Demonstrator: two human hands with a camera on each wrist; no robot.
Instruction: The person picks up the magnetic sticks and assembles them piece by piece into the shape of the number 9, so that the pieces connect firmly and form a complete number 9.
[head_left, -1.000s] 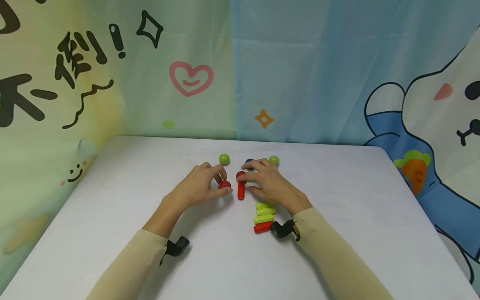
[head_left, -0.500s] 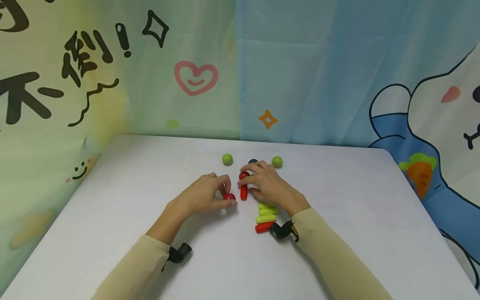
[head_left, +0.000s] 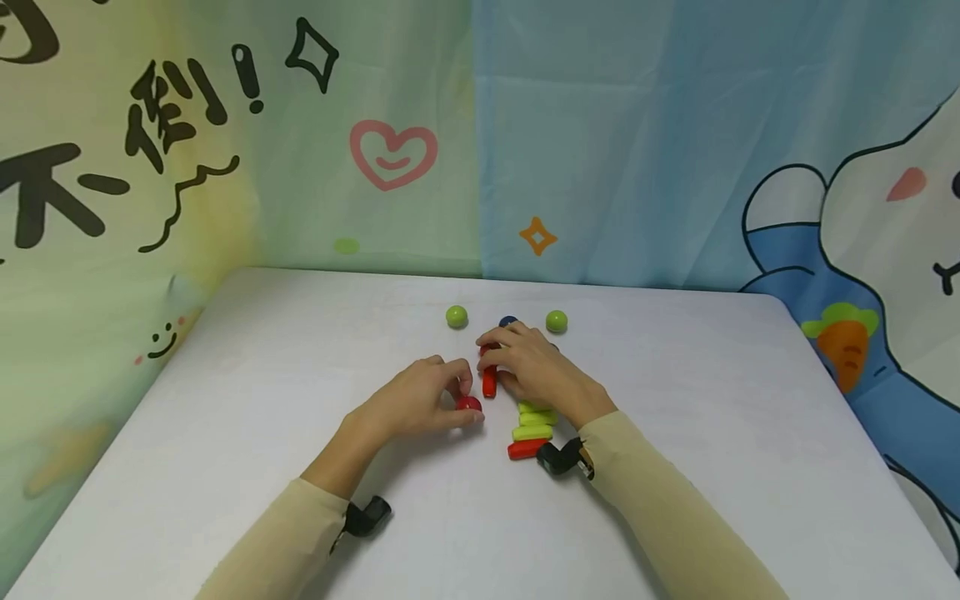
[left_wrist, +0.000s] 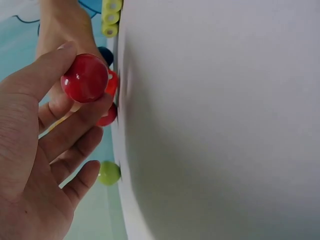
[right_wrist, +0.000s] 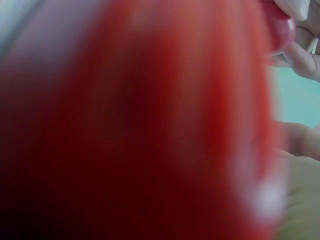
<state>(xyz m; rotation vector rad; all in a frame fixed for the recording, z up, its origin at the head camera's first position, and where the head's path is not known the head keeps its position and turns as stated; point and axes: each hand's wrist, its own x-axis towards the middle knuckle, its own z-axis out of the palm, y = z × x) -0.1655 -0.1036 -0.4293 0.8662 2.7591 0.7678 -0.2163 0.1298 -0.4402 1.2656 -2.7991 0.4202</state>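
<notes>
In the head view my left hand (head_left: 427, 396) pinches a glossy red ball (head_left: 469, 403) between thumb and fingers. The left wrist view shows this red ball (left_wrist: 84, 78) close up, apart from the table. My right hand (head_left: 532, 367) has its fingers over a second red ball (left_wrist: 107, 116) and the upper end of a red stick (head_left: 489, 383). Its thumb lies right of that stick, and its grip is hidden. Below the right hand several yellow-green sticks (head_left: 532, 432) and another red stick (head_left: 525, 450) lie in a row. A large red blur (right_wrist: 175, 125) fills the right wrist view.
Two green balls, one left (head_left: 457, 317) and one right (head_left: 557, 322), rest on the white table (head_left: 660, 375) beyond my hands. A dark blue ball (head_left: 507, 320) is partly behind the right hand. A printed cloth (head_left: 600, 167) hangs behind the table.
My left hand has moved toward me and slightly right, carrying the red ball. The right hand stays nearly in place, its fingers now covering more of the second red ball.
</notes>
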